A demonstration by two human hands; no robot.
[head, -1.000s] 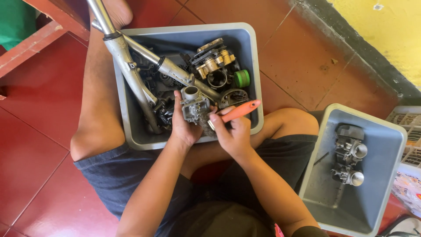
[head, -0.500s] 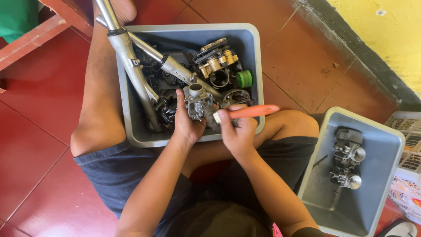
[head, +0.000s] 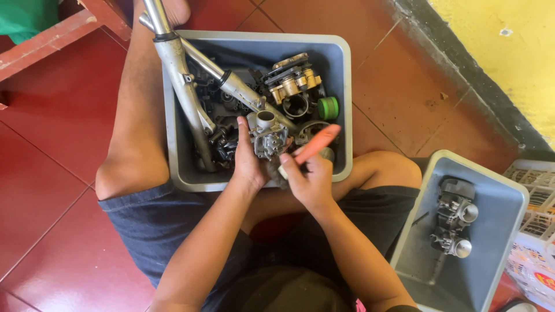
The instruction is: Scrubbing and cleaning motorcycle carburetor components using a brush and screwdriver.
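My left hand (head: 248, 159) grips a grey metal carburetor (head: 267, 134) and holds it upright over the near edge of a grey plastic bin (head: 344, 110). My right hand (head: 310, 179) is closed on an orange-handled brush (head: 315, 144), whose handle points up and to the right; its working end rests against the carburetor's lower right side, partly hidden by my fingers. The bin sits between my legs and is full of metal engine parts, with a brass-coloured part (head: 293, 82) and a green round piece (head: 328, 107) at the back.
Two long silver tubes (head: 179, 81) lean out of the bin's left side. A second grey bin (head: 491, 190) at the right holds another carburetor (head: 454, 216). A white crate (head: 535, 190) stands further right, and a yellow wall (head: 509, 52) runs along a red tiled floor.
The brush handle has swung from nearly level to pointing up and right. Both hands stay at the carburetor over the bin's near edge.
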